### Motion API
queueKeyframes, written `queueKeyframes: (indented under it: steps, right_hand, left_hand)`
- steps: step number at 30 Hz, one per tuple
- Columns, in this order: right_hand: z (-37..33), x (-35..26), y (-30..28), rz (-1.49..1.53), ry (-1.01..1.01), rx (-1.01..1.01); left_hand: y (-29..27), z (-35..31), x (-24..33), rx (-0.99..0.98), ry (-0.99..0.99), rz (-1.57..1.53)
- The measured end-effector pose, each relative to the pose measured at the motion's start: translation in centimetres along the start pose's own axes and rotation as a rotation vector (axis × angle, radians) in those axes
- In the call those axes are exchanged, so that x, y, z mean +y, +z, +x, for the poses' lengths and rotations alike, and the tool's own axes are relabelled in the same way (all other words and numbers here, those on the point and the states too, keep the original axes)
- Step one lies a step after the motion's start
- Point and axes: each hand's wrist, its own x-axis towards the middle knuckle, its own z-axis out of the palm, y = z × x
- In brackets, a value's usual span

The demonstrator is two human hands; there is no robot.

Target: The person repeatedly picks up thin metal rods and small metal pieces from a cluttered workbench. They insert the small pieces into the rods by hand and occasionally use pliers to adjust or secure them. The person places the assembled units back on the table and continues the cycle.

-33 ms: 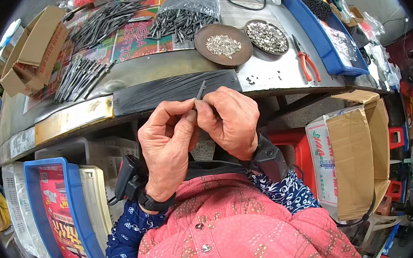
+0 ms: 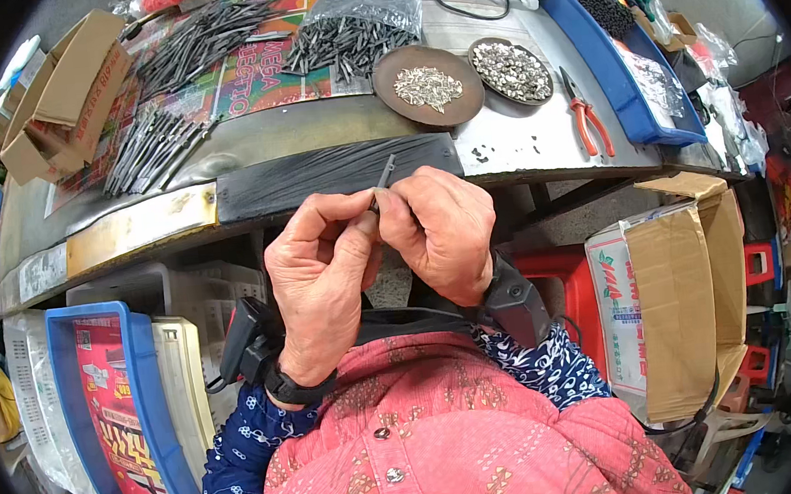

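Observation:
Just off the table's front edge, my left hand (image 2: 322,273) and my right hand (image 2: 440,233) meet, thumbs and forefingers pinched together. Between them they grip a thin dark grey rod (image 2: 388,170), whose narrow tip points up and away from me; its lower end is hidden by my fingers. Beyond the hands, a black pad (image 2: 331,174) covers part of the table edge. A round brown dish (image 2: 389,81) with small silvery pieces (image 2: 428,89) stands further back, beside a second dish of silvery pieces (image 2: 510,71).
Similar dark rods lie in a row (image 2: 157,148) at left, with heaped ones (image 2: 204,41) behind. Red-handled pliers (image 2: 585,119) rest at right near a long blue tray (image 2: 621,63). Cardboard boxes (image 2: 67,98) (image 2: 677,306) stand on the table and lower right; a blue crate (image 2: 149,404) is lower left.

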Motion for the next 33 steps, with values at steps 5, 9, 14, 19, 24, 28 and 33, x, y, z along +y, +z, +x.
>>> queueKeyframes:
  steps: [5, 9, 14, 19, 24, 28, 33]
  right_hand:
    - [0.3, -0.3, -0.2, 0.14, 0.225, 0.035]
    - [0.6, -1.4, -1.1, 0.291, 0.476, -0.08]
    - [1.8, -0.8, -1.1, 0.207, 0.513, -0.163]
    - [2.1, -1.7, -0.7, 0.193, 0.367, -0.262]
    - [2.8, -0.8, -1.0, 0.251, 0.563, -0.081]
    - [1.9, -1.3, -0.2, 0.174, 0.368, -0.247]
    - [1.8, -0.9, -0.3, 0.264, 0.528, -0.138]
  left_hand:
    - [-0.2, 0.1, 0.1, 0.021, -0.026, 0.021]
    - [-0.5, 0.3, 0.3, 0.022, -0.059, -0.005]
    - [-0.7, 0.1, 0.3, 0.018, -0.054, 0.031]
    - [-1.3, 0.4, 0.7, -0.023, -0.039, 0.008]
    - [-1.3, 0.2, 1.0, 0.023, -0.075, 0.042]
    - [-1.6, 0.5, 1.1, 0.009, -0.051, 0.049]
    - [-1.8, 0.4, 1.0, 0.025, -0.047, 0.048]
